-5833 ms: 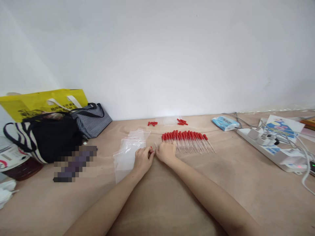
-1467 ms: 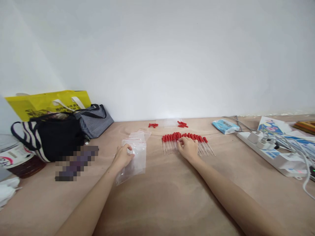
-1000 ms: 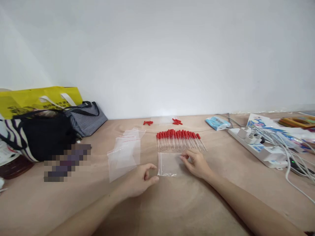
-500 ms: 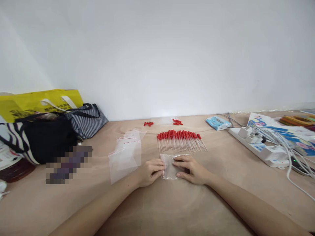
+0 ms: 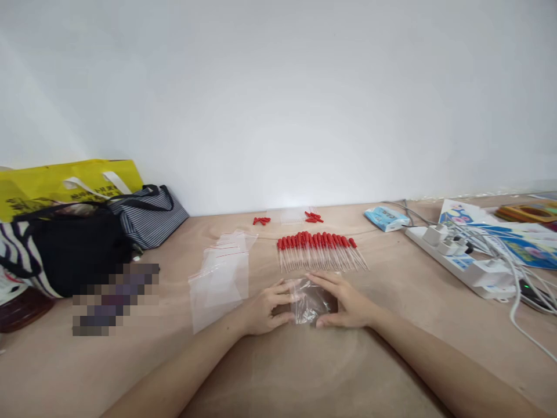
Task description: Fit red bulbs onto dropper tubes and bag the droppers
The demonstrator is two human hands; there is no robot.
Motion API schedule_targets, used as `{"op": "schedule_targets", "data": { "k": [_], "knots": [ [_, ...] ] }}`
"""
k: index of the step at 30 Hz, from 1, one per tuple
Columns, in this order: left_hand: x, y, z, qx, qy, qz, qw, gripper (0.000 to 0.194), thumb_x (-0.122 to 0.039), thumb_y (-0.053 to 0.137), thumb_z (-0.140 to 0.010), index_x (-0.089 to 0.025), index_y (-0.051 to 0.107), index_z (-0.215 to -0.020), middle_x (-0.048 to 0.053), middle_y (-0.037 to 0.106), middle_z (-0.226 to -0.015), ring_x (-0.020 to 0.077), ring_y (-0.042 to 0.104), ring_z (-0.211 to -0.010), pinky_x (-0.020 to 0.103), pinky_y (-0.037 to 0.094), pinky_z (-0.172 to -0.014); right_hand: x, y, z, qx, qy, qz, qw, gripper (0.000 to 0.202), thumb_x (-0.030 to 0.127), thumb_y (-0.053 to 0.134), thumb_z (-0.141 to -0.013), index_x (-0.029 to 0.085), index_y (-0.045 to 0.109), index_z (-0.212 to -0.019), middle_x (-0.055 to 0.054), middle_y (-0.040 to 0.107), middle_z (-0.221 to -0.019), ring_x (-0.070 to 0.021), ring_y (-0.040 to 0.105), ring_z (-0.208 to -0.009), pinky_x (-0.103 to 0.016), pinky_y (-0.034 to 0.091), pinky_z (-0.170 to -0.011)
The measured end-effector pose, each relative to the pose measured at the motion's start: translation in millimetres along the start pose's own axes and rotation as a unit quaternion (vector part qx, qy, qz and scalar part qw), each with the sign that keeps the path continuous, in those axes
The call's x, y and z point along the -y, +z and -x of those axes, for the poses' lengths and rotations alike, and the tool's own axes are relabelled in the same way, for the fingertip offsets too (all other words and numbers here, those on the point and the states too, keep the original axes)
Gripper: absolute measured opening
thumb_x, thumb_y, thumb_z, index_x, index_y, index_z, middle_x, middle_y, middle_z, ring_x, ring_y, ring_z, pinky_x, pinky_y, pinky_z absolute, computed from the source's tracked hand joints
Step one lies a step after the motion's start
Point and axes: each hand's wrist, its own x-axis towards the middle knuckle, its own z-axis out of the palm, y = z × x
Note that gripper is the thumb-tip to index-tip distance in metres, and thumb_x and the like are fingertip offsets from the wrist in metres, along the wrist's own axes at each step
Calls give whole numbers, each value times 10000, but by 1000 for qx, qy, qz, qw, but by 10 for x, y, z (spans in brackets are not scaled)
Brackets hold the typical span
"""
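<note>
Directly between left hand (image 5: 267, 309) and right hand (image 5: 349, 302), both wide, a clear bag (image 5: 310, 303).

Soft even light, glare on plastic bag (image 5: 308, 307), pixelated patch (image 5: 115, 299)

On the brown surface (image 5: 278, 377), the left hand (image 5: 272, 305) touches the left edge of a clear bag (image 5: 310, 305); the right hand (image 5: 346, 302) rests at its right side, thumb well apart from the fingers. Just beyond lies a row of tubes (image 5: 319, 252), their red tops toward the wall (image 5: 304, 116). Flat bags (image 5: 221, 284) overlap left of the row; red pieces (image 5: 261, 221) form two heaps near the wall. Farther left stand a yellow bag (image 5: 39, 183), a striped bag (image 5: 150, 217) and a black bag (image 5: 96, 249). At right are a blue pack (image 5: 386, 219), a power strip (image 5: 461, 262) and prints (image 5: 533, 252).
</note>
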Motion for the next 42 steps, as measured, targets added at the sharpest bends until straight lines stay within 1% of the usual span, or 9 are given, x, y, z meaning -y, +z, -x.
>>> {"op": "schedule_targets", "data": {
  "k": [4,9,12,19,23,29,35,38,42],
  "knots": [
    [23,35,1,-91,-28,21,995,211,-202,473,-818,-201,652,-930,71,651,-997,172,591,-951,350,366,-945,-7,47,9,29,22,16,999,787,551,540,-704,171,262,-1334,-154,389,-1296,-263,373,-1175,-439,328,-953],
    [97,-113,-159,-204,-138,-38,968,128,-170,514,-762,-172,641,-751,33,656,-775,143,599,-739,253,456,-705,-42,24,34,26,32,25,999,722,536,506,-739,187,274,-1328,-140,403,-1286,-255,378,-1167,-438,321,-952],
    [197,-224,-493,-216,-265,-100,934,102,-202,532,-743,-178,621,-699,7,644,-719,137,584,-688,238,435,-669,-47,24,27,22,35,22,999,722,530,516,-735,194,276,-1327,-141,407,-1280,-255,388,-1156,-441,324,-943],
    [437,-205,-1385,-237,-376,-127,887,276,-421,580,-685,-156,616,-615,84,651,-682,232,600,-736,303,417,-656,-22,16,-4,20,38,17,999,705,526,543,-715,158,355,-1286,-155,432,-1258,-259,408,-1138,-430,332,-935],
    [508,-124,-1573,-234,-411,-115,874,281,-443,626,-624,-165,616,-584,90,660,-689,252,599,-794,302,411,-677,8,-9,-23,23,45,28,998,681,525,548,-710,162,391,-1264,-155,449,-1243,-267,426,-1118,-441,338,-920],
    [511,-90,-1651,-253,-413,-72,872,147,-268,589,-661,-149,610,-578,117,660,-706,269,600,-817,312,408,-672,9,-18,-41,27,39,31,998,685,533,550,-704,141,408,-1248,-155,459,-1231,-262,430,-1106,-434,338,-915],
    [324,-396,-1349,-319,-353,2,879,224,-254,408,-813,-129,561,-708,94,647,-766,182,600,-757,259,421,-654,-21,2,-28,26,37,24,999,686,539,547,-704,160,399,-1256,-148,450,-1240,-263,424,-1113,-439,331,-919],
    [205,-494,-869,-360,-313,50,877,206,-277,314,-863,-151,477,-882,58,628,-813,113,581,-671,214,430,-599,-28,9,-20,22,39,22,999,684,537,553,-701,163,403,-1253,-147,454,-1235,-263,425,-1111,-440,329,-922],
    [98,-371,-161,-463,-198,247,828,322,-336,500,-770,-213,339,-1021,-27,596,-702,88,527,-572,215,426,-575,-27,15,-15,21,42,17,999,674,534,548,-706,162,406,-1250,-144,460,-1232,-259,431,-1107,-435,340,-917]
  ]
}}
